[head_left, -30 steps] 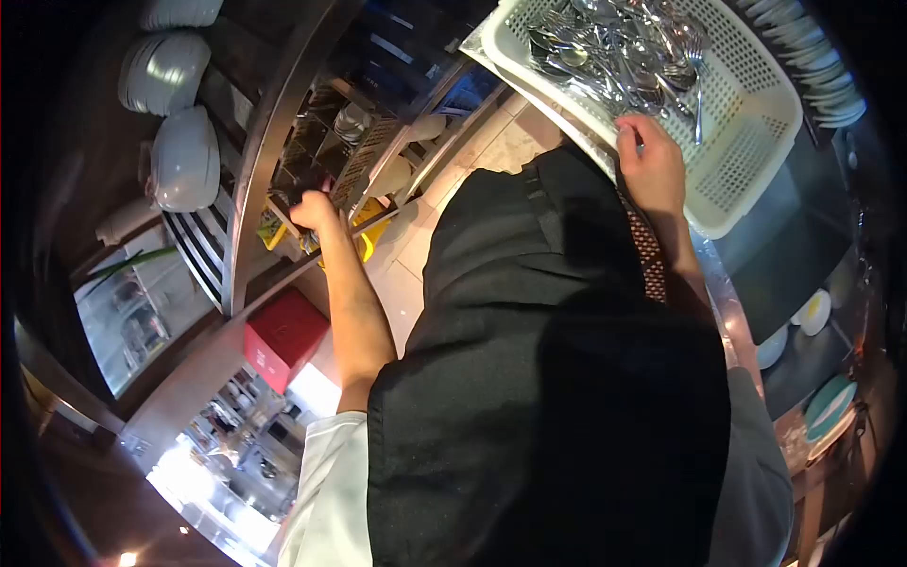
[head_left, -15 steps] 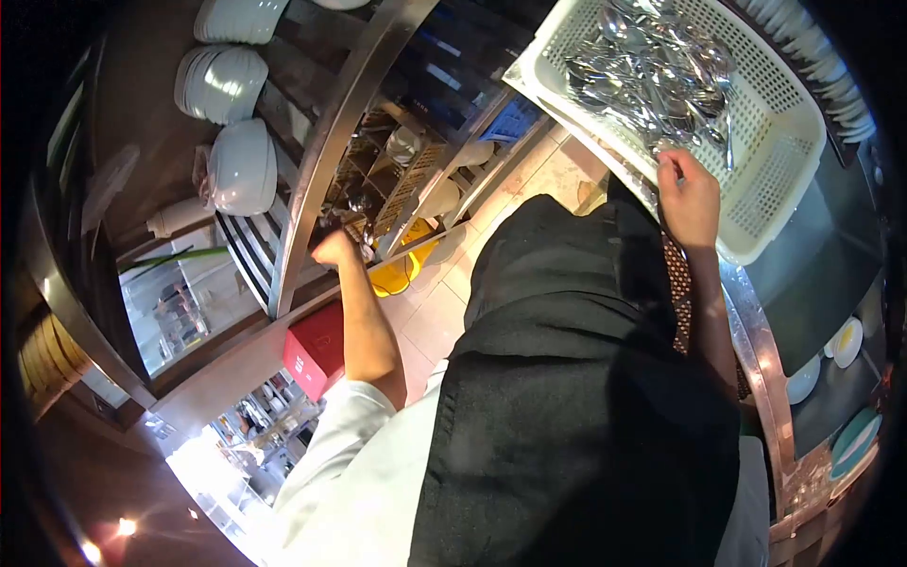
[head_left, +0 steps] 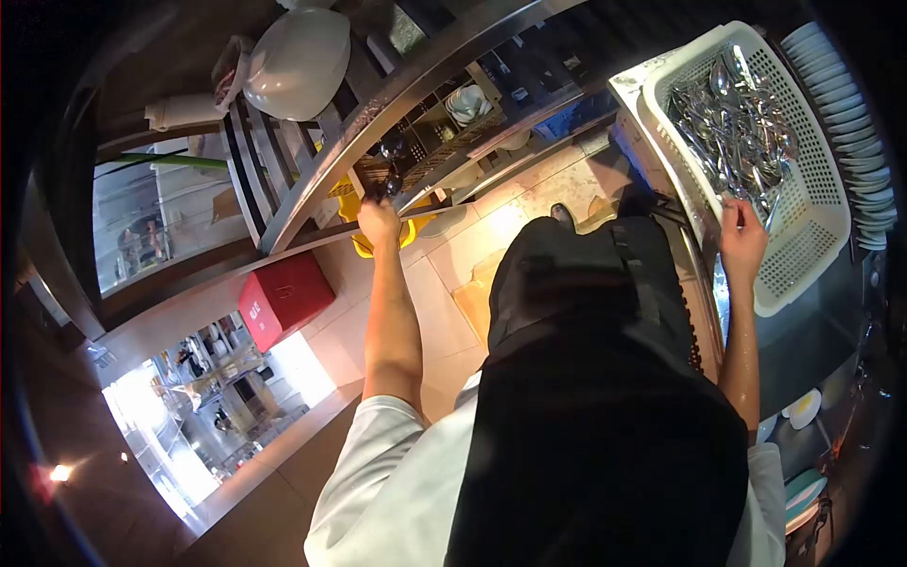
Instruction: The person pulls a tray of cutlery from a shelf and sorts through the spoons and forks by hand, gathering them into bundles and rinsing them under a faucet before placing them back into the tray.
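Left hand [head_left: 380,222]: fingers curled beside the rack [head_left: 436,128]; can't tell your grip.
Right hand [head_left: 744,248]: fingers bent at the basket [head_left: 831,161] rim; grip unclear.
Cutlery [head_left: 737,123]: heaped inside.
Spill: your tugging that rim might cause it.

Worn on the head, the one camera faces forward and steeply down, close above the black apron [head_left: 605,425], its wide, bowed view (dark at the corners) taking in the left hand [head_left: 380,225], right hand [head_left: 744,241] and tiled floor [head_left: 442,317].
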A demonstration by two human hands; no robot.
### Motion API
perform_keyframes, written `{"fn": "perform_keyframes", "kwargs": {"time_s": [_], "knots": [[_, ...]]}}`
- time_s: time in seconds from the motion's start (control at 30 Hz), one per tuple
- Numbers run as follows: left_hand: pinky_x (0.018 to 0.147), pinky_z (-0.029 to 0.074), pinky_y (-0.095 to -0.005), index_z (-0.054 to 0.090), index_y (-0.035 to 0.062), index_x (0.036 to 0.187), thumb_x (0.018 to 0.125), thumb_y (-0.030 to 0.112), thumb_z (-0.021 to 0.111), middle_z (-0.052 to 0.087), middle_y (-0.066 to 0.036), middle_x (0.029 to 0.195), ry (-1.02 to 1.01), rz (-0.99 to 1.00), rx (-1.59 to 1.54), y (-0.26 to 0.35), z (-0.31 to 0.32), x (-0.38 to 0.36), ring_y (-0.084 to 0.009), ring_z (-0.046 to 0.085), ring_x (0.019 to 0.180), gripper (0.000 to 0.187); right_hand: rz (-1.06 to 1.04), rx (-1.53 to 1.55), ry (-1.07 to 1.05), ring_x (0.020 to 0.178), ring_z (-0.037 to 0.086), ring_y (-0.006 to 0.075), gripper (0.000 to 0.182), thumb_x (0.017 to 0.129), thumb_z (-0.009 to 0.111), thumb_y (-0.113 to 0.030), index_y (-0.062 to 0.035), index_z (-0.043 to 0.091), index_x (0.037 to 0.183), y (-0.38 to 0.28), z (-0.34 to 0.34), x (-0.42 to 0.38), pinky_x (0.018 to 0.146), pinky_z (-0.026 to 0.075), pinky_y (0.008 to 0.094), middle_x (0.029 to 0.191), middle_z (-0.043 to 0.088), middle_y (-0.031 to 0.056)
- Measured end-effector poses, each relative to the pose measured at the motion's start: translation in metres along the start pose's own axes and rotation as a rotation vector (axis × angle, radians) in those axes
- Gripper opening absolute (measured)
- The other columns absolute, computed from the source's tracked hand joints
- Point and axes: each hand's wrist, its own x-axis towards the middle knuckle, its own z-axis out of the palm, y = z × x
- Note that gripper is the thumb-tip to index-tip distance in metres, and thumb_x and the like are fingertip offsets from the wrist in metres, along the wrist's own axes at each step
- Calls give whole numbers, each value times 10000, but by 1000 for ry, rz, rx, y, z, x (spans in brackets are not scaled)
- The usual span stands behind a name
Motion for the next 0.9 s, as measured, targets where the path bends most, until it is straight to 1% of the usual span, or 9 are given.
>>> {"fn": "perform_keyframes", "kwargs": {"time_s": [0.07,0.13,0.2,0.27,0.4,0.47,0.57,0.73,0.9], "knots": [[857,542,-464,708,-32,1095,799,599,752,726,-249,1030,-299,6,339,6,2,9,-402,703,981,699,-18,-39,22,650,624,194,245,987,584,-257,-50,708,1027,5,6,-1,623,474,366,728,660,136],[809,555,-448,729,-27,1045,798,623,741,737,-242,1000,-334,68,507,11,12,17,-371,728,932,696,-22,-46,85,607,611,280,251,963,583,-287,-66,700,984,17,13,-2,590,467,424,714,641,168],[738,565,-486,742,-30,956,823,475,754,734,-238,849,-253,23,157,63,5,10,-389,733,806,522,11,-149,106,709,620,427,221,917,571,-257,-55,660,900,6,17,-6,638,468,512,773,659,204],[821,549,-458,728,-16,1024,892,173,703,736,-221,988,119,358,-351,163,-9,-21,-380,704,902,231,50,-150,113,750,634,428,216,908,568,-259,-62,649,877,2,18,-4,671,486,519,783,658,209],[896,532,-421,712,33,1083,914,62,652,722,-156,1052,-164,948,-752,349,-37,-95,-342,676,1007,182,208,53,210,816,643,398,196,884,653,-231,-67,692,986,-11,-11,16,736,514,496,881,685,170],[916,520,-441,696,27,1085,874,34,670,699,-155,1084,-297,1144,-828,417,-40,-116,-361,649,1039,212,37,-91,470,933,624,356,260,865,711,-220,-93,699,1092,-5,-18,39,819,506,460,1033,671,132],[952,513,-459,658,-14,1144,856,20,665,670,-202,1146,-288,1278,-782,500,-7,-123,-402,635,1060,290,-179,-215,319,1054,572,329,327,850,745,-238,-108,687,1145,13,-12,70,888,476,449,1121,623,115],[959,515,-494,537,-83,1286,845,52,701,638,-294,1176,-275,1082,-574,581,55,-106,-466,619,1104,490,-221,-425,148,1139,509,314,254,794,745,-170,-7,713,987,-6,-3,52,943,421,459,1187,590,118],[915,533,-482,568,-37,1315,824,61,737,696,-261,1087,-338,890,-497,594,69,-113,-424,684,1014,529,-256,-355,125,1038,573,301,164,813,696,-170,-25,710,889,-2,-19,50,875,423,458,1020,645,123]]}}
